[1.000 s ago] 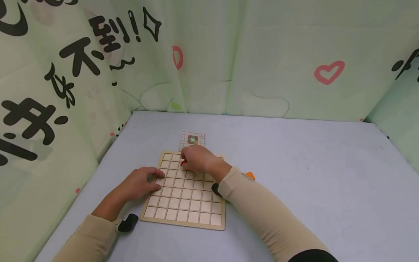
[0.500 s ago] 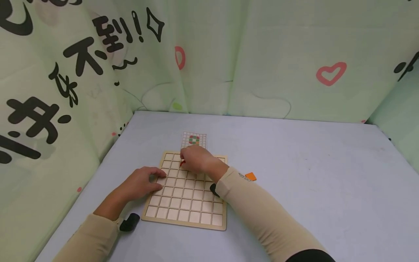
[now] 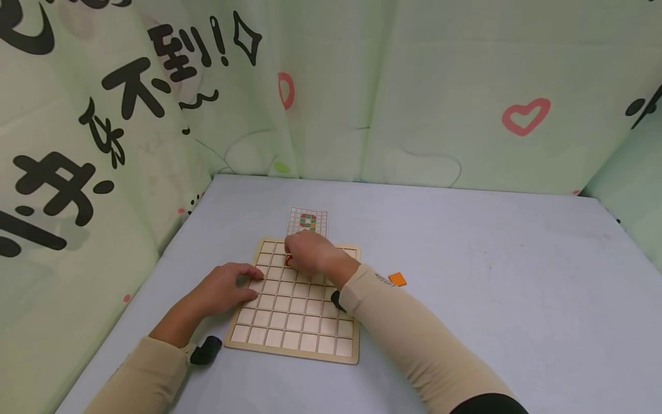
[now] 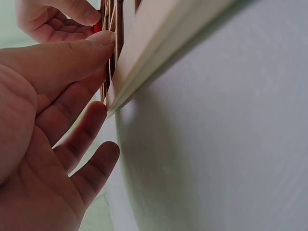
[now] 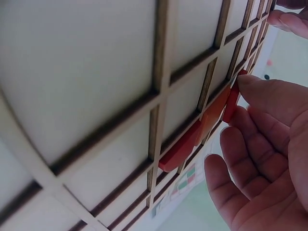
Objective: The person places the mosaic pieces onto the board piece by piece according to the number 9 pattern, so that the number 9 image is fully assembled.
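A square wooden grid board (image 3: 288, 322) lies on the table. Over its far part my right hand (image 3: 310, 252) pinches a small red tile (image 3: 288, 260) between thumb and fingers. The right wrist view shows this red tile (image 5: 232, 98) tilted against the grid. Beside it in the cells sit an orange tile (image 5: 215, 109) and another red tile (image 5: 180, 147). My left hand (image 3: 223, 289) rests at the board's left edge, its thumb and index tips touching the rim. In the left wrist view the other fingers of the left hand (image 4: 53, 125) hang relaxed off the edge.
Behind the board lies a card (image 3: 293, 219) printed with a grid and a coloured pattern, partly covered by the right hand. A loose orange tile (image 3: 397, 279) lies right of the board, by the right sleeve (image 3: 408, 322). A printed curtain (image 3: 424, 103) encloses the table.
The red tile's angle in my right fingers has altered slightly while the hand stays over the same cells. My left hand keeps its place on the rim. The head view has shifted a little.
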A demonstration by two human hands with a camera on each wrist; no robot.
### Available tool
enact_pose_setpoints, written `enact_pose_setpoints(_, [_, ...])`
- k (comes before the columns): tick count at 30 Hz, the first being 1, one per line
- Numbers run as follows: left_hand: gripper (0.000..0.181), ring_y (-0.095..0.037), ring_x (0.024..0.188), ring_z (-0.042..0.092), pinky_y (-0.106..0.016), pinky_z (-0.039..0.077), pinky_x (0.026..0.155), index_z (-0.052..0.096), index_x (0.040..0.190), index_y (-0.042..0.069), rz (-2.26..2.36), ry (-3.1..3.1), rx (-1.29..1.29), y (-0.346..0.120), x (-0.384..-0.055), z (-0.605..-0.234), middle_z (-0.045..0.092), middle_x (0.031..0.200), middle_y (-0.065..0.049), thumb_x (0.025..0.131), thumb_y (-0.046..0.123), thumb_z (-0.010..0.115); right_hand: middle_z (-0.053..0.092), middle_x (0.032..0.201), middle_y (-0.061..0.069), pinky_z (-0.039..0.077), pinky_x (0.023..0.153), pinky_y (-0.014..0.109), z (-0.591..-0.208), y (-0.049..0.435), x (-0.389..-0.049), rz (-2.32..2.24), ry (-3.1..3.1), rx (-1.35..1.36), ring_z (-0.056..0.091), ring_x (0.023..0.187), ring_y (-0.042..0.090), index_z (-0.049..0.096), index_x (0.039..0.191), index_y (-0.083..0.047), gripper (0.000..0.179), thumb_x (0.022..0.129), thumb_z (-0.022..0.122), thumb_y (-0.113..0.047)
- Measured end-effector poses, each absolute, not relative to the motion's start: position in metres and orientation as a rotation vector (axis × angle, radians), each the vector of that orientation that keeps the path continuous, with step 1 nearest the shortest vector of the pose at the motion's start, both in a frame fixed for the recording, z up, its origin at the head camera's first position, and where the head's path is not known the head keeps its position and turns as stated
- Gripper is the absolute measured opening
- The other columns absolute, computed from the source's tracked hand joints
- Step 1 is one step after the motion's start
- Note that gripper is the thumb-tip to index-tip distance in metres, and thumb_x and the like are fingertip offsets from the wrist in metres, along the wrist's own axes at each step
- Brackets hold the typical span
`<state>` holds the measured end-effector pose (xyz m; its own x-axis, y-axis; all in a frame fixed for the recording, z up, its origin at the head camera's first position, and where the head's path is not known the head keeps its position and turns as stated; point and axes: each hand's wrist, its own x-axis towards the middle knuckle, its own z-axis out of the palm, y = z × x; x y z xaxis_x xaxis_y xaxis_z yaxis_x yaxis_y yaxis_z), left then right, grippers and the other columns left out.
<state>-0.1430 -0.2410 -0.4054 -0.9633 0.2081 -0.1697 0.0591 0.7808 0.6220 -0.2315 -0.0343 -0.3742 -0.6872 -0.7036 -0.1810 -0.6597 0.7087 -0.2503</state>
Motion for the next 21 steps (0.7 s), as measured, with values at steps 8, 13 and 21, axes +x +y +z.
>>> enact_pose_setpoints(8, [0.030,-0.036,0.130,0.049,-0.054,0.038,0.105,0.070,0.117,0.008,0.948,2.745,0.211,-0.2401,-0.1433,-0.4052,0.065,0.125,-0.009,0.087,0.010,0.076,0.068,0.101,0.006,0.052,0.082,0.033,-0.3752,-0.0345,-0.2313,-0.277,2.649,-1.072,0.063,0.092,0.019,0.066,0.107,-0.005,0.014,0.098,0.065,-0.016])
enact_pose_setpoints(13, [0.030,-0.036,0.130,0.049,-0.054,0.038,0.106,0.070,0.117,0.008,0.946,2.745,0.199,-0.2398,-0.1430,-0.4049,0.064,0.125,-0.010,0.087,0.010,0.076,0.067,0.099,0.005,0.051,0.081,0.032,-0.3761,-0.0354,-0.2320,-0.301,2.642,-1.061,0.061,0.090,0.018,0.066,0.105,-0.005,0.013,0.098,0.066,-0.017])
enact_pose_setpoints(21, [0.030,-0.036,0.131,0.048,-0.054,0.038,0.105,0.070,0.117,0.008,0.958,2.737,0.193,-0.2401,-0.1430,-0.4054,0.064,0.126,-0.010,0.087,0.011,0.076,0.064,0.096,0.004,0.049,0.078,0.032,-0.3772,-0.0355,-0.2319,-0.323,2.629,-1.040,0.058,0.085,0.017,0.065,0.104,-0.006,0.011,0.098,0.065,-0.016])
